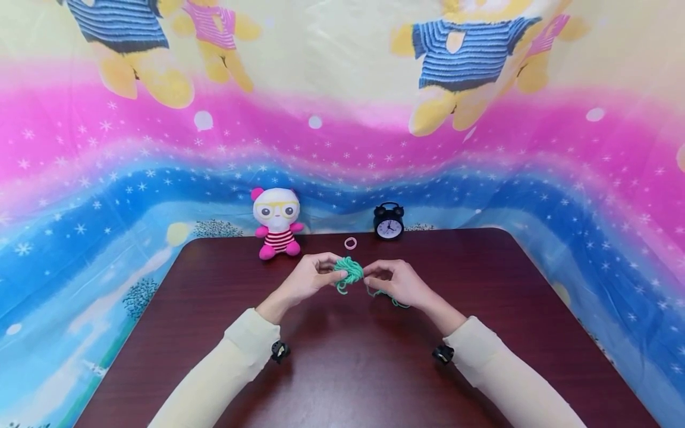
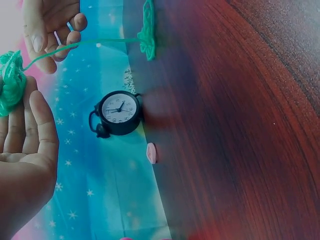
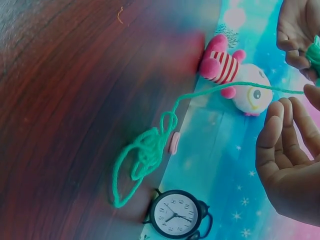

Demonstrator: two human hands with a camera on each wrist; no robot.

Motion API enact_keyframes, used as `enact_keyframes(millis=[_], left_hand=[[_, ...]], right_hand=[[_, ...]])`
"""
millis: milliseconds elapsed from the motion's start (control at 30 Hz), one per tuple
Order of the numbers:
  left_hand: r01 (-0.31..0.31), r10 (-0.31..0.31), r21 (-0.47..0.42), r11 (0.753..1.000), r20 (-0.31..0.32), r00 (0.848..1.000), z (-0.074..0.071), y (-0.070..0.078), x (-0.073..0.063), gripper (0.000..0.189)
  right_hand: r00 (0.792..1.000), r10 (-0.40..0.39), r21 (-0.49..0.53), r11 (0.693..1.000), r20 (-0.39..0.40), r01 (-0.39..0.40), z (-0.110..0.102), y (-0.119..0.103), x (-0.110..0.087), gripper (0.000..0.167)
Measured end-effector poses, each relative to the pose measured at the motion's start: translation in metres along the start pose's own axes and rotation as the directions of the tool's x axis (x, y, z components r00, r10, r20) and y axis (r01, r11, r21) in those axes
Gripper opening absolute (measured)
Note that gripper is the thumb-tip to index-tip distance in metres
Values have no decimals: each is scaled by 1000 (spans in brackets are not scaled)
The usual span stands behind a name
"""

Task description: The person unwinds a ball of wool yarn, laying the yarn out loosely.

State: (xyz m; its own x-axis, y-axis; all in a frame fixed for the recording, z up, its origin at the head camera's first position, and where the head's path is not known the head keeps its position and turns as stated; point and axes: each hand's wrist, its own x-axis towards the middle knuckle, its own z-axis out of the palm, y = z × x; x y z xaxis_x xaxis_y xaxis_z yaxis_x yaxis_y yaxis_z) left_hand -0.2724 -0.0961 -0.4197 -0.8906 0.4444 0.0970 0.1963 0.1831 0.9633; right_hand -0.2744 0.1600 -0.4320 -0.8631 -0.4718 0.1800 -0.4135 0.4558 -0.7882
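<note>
My left hand (image 1: 310,277) holds a small wound ball of green yarn (image 1: 350,270) above the table, thumb on the near side and fingers behind. A short yarn tail droops below the ball. Close at its right side, my right hand (image 1: 398,282) pinches the yarn strand (image 3: 225,86) between thumb and fingers. That strand runs down to a loose, looped tangle of green yarn (image 3: 146,155), which the head view shows only partly behind the right hand. In the left wrist view the strand (image 2: 100,41) stretches from the ball past the right hand's fingers.
On the dark red-brown table (image 1: 342,368), a pink-and-white plush panda (image 1: 277,223) sits at the back left. A black alarm clock (image 1: 388,222) stands at the back right, with a pink ring-shaped band (image 1: 350,243) between them. A printed cloth (image 1: 332,160) hangs behind.
</note>
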Motion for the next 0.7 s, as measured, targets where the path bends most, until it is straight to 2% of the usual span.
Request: enact_keyframes(millis=[367, 500, 700], left_hand=[[-16, 17, -10, 1000, 27, 1000, -1, -4, 1, 27], [-11, 11, 8, 1000, 19, 1000, -3, -5, 1, 28], [-6, 6, -6, 1000, 14, 1000, -5, -6, 1, 27]], right_hand=[[1000, -10, -58, 998, -10, 10, 2, -2, 2, 7], [999, -2, -108, 994, -50, -3, -2, -1, 2, 7], [993, 24, -127, 991, -118, -39, -10, 2, 2, 7]])
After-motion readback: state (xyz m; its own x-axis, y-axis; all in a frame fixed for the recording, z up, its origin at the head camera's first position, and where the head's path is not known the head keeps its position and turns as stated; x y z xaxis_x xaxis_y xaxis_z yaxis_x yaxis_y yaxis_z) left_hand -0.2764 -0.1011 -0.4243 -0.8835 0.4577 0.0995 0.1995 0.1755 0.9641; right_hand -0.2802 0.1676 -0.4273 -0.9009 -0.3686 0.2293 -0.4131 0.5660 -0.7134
